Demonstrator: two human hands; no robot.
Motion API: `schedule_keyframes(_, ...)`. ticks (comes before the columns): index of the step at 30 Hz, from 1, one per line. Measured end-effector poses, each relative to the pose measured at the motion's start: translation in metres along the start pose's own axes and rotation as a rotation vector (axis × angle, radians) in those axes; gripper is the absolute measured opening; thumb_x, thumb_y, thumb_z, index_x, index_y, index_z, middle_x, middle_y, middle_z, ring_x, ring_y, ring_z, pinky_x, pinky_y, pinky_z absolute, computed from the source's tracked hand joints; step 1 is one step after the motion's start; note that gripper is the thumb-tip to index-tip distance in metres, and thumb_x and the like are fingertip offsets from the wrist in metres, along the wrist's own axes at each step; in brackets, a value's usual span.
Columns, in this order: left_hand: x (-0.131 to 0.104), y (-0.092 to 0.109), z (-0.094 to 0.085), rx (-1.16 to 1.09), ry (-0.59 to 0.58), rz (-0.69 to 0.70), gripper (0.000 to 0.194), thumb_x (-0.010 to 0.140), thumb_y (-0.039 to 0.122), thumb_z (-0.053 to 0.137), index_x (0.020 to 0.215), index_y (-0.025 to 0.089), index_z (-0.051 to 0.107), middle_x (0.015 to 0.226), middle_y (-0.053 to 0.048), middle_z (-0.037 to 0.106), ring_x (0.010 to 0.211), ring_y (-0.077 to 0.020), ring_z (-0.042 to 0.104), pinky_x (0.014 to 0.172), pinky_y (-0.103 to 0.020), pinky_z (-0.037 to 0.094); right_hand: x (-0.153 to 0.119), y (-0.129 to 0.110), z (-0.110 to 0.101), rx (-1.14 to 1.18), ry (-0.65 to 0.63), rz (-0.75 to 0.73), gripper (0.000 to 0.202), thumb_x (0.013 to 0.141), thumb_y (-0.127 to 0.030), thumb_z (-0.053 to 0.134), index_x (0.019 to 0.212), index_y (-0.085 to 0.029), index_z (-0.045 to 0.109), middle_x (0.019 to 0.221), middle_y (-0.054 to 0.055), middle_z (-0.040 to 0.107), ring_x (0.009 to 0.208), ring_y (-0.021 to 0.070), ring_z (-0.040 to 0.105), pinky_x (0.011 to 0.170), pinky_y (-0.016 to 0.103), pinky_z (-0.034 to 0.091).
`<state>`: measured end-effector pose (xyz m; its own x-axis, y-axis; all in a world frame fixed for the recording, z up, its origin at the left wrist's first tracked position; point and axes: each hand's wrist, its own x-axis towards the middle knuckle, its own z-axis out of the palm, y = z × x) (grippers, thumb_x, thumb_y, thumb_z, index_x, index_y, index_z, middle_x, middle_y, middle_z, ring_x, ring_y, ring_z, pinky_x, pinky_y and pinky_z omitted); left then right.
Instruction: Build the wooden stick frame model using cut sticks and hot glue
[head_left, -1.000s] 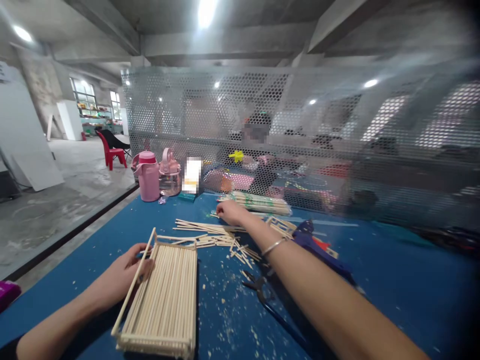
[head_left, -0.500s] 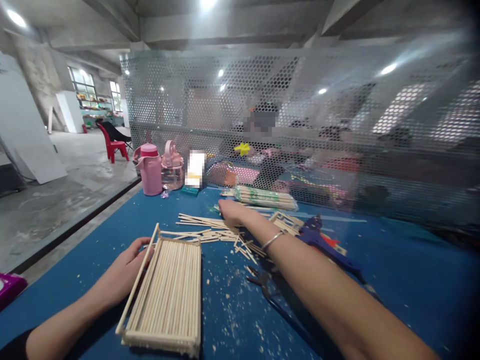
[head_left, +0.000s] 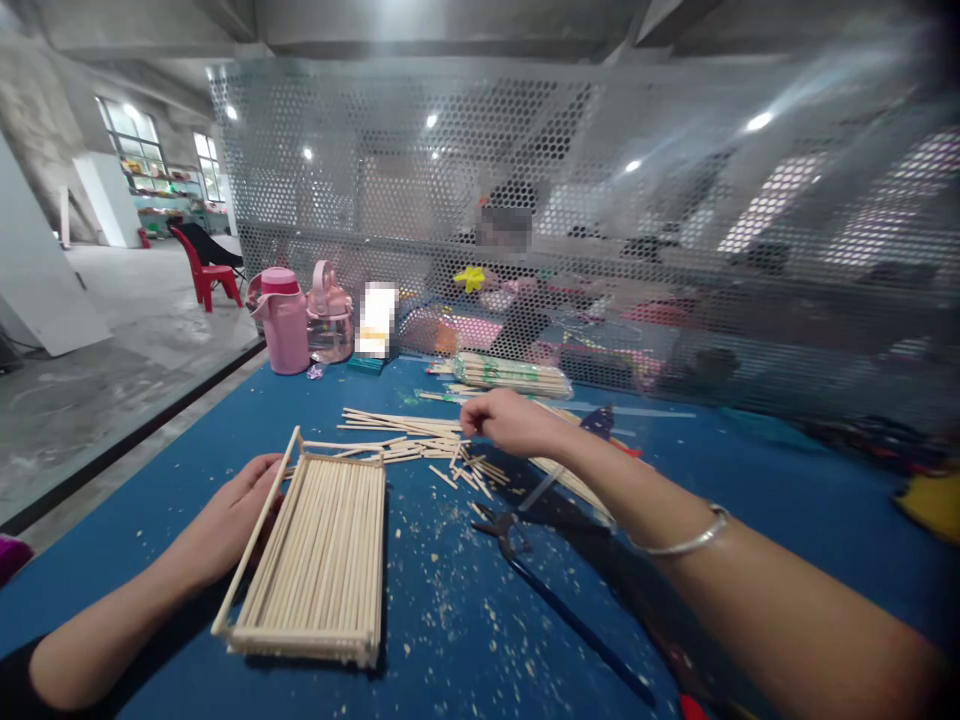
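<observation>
My left hand is closed around the left side of a shallow tray built of pale wooden sticks, its fingertips hidden behind the frame. The tray has a flat floor of sticks side by side and a raised bar along its left edge. Over the right end of a pile of loose wooden sticks is my right hand, fingers curled downward and together. What they pinch, if anything, I cannot make out. Cutting pliers with dark blue handles lie below that hand. Short cut pieces are scattered nearby.
A bag of sticks lies at the back before a perforated metal screen. A pink jug and a pink clear bottle stand back left. Part of a dark blue tool shows behind my right arm. Chips dot the blue table.
My right hand has drawn back from near the bagged sticks, moving right and over the short pieces. My left hand still holds the tray. The view has shifted slightly, exposing more of the pliers.
</observation>
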<state>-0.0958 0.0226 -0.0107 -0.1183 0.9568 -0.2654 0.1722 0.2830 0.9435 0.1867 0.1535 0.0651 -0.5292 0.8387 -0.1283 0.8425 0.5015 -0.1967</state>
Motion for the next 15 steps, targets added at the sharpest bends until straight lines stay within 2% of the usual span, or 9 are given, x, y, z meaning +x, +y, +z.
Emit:
schedule_keyframes(3,0.0,0.001,0.001,-0.001,0.0,0.005,0.073,0.069,0.071,0.043,0.119,0.018,0.042,0.059,0.006,0.042,0.043,-0.0087,0.038,0.041,-0.021,0.027,-0.005,0.008,-0.009,0.061,0.225,0.02,0.018,0.062,-0.008,0.038,0.055,-0.016,0.052,0.055,-0.001,0.05,0.06,0.0122,0.047,0.056,0.022,0.031)
schedule_keyframes(5,-0.001,0.001,0.001,-0.007,0.003,-0.001,0.073,0.068,0.071,0.044,0.118,0.018,0.042,0.058,0.007,0.04,0.043,-0.0086,0.037,0.04,-0.02,0.026,-0.007,0.012,-0.012,0.072,0.325,0.045,0.024,0.072,-0.015,0.035,0.055,-0.017,0.052,0.056,0.0,0.051,0.06,0.0133,0.048,0.057,0.023,0.032)
schedule_keyframes(7,-0.001,0.001,0.001,-0.015,0.003,-0.005,0.071,0.068,0.07,0.045,0.117,0.019,0.042,0.058,0.007,0.039,0.043,-0.0088,0.037,0.039,-0.02,0.026,-0.008,0.015,-0.011,0.046,0.369,0.093,0.033,0.081,-0.022,0.031,0.061,-0.016,0.057,0.061,0.003,0.057,0.064,0.0154,0.051,0.06,0.025,0.034)
schedule_keyframes(9,-0.001,0.0,0.001,-0.022,0.009,-0.003,0.069,0.069,0.069,0.046,0.116,0.019,0.043,0.059,0.007,0.04,0.043,-0.0086,0.037,0.039,-0.02,0.025,-0.008,0.015,-0.008,-0.002,0.285,0.103,0.029,0.081,-0.02,0.035,0.087,-0.014,0.063,0.078,0.006,0.064,0.074,0.017,0.056,0.065,0.024,0.036)
schedule_keyframes(10,-0.001,0.0,0.001,-0.025,0.015,-0.002,0.068,0.069,0.068,0.046,0.116,0.019,0.043,0.059,0.007,0.04,0.043,-0.0086,0.037,0.039,-0.02,0.026,-0.008,0.014,-0.005,-0.035,0.192,0.088,0.033,0.078,-0.016,0.04,0.105,-0.015,0.059,0.092,0.007,0.066,0.082,0.0172,0.057,0.069,0.024,0.037)
schedule_keyframes(12,-0.001,-0.001,0.001,-0.031,0.025,-0.009,0.067,0.068,0.067,0.048,0.114,0.019,0.043,0.059,0.007,0.04,0.044,-0.0088,0.038,0.039,-0.02,0.026,-0.008,0.011,0.002,-0.12,-0.015,0.08,0.056,0.069,-0.009,0.05,0.124,-0.017,0.047,0.113,0.008,0.061,0.095,0.0183,0.056,0.073,0.022,0.039)
schedule_keyframes(13,0.0,-0.001,0.001,-0.034,0.029,-0.015,0.067,0.067,0.067,0.049,0.114,0.019,0.043,0.059,0.007,0.041,0.044,-0.009,0.038,0.039,-0.02,0.026,-0.007,0.008,0.007,-0.165,-0.095,0.1,0.059,0.066,-0.008,0.054,0.124,-0.016,0.048,0.115,0.01,0.06,0.097,0.0205,0.056,0.072,0.024,0.039)
schedule_keyframes(15,0.0,-0.001,0.0,-0.036,0.029,-0.021,0.067,0.067,0.066,0.049,0.114,0.02,0.043,0.059,0.006,0.041,0.044,-0.0092,0.039,0.038,-0.02,0.027,-0.006,0.002,0.016,-0.241,-0.167,0.179,0.045,0.063,-0.01,0.056,0.108,-0.009,0.059,0.107,0.018,0.063,0.092,0.0266,0.058,0.067,0.028,0.04)
